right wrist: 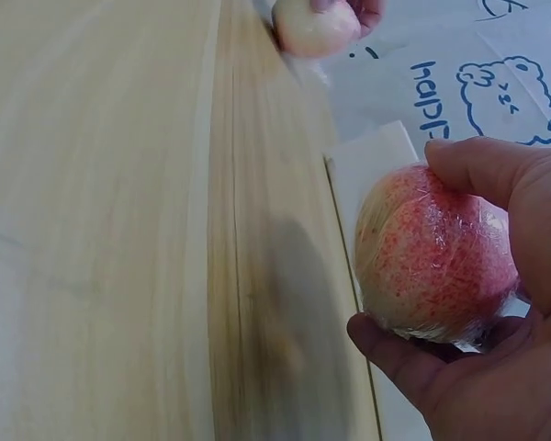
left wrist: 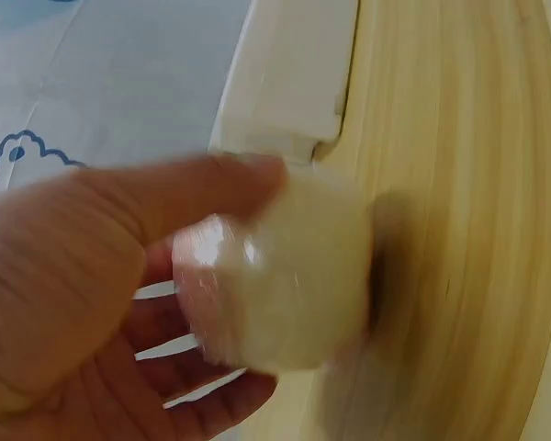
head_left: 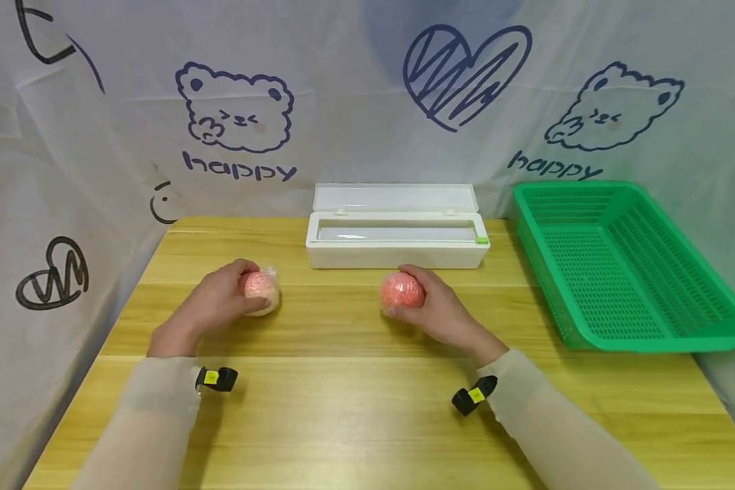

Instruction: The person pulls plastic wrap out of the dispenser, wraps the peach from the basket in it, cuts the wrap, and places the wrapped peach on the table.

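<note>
My left hand grips a pale pink peach between thumb and fingers, at the left of the table. A loose end of clear film sticks up from this peach in the head view. To the right, my right hand holds a redder peach wrapped in clear plastic film, its thumb and fingers around the sides. Behind the hands stands a white cling film dispenser, its lid raised and a small green slider at its right end.
A green plastic basket with slatted walls stands at the right edge of the wooden table. White cloth printed with bears and hearts hangs behind and to the left. Each wrist carries a black strap with a small camera.
</note>
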Motion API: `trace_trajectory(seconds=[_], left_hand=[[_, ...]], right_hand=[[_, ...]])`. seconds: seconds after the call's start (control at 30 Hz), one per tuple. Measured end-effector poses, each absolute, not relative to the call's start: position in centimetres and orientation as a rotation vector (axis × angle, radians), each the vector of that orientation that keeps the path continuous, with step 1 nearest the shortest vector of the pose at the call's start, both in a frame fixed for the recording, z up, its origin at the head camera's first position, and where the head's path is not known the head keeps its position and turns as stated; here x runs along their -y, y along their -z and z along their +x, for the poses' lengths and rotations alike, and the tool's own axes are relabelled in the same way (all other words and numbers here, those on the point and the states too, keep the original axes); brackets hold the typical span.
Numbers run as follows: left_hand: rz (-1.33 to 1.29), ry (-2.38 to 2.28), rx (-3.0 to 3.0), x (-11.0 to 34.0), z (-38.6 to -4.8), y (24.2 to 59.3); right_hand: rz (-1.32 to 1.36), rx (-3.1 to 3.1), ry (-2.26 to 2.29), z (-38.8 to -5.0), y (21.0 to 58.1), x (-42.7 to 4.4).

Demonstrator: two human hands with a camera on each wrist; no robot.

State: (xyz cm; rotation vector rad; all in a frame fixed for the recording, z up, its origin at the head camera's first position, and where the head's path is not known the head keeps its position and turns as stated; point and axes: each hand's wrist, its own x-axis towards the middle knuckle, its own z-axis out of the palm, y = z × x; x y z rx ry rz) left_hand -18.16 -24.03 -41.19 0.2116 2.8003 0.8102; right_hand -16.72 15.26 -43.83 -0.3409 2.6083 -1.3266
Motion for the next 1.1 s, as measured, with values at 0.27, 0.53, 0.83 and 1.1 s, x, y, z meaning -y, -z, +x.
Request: trace_trajectory(seconds=[0.27, 0.53, 0.83, 1.1], left_hand=[[0.292, -0.886, -2.711, 20.3, -18.6, 41.8], [0.356, -1.043, -2.675, 16.0, -18.4, 43.2], [0.507, -1.087, -2.711, 10.2, -18.1, 45.2], [0.593, -1.132, -2.569, 10.8, -17.7, 45.4]], right_hand=[[-0.357, -2.628, 1.319, -17.0, 44.4, -15.6], [-0.381, -2.612, 1.301, -17.0, 44.9, -15.6], [-0.437, -2.618, 1.273, -17.2, 45.8, -15.9], [-0.534, -2.666, 1.239, -17.5, 46.1, -16.7]])
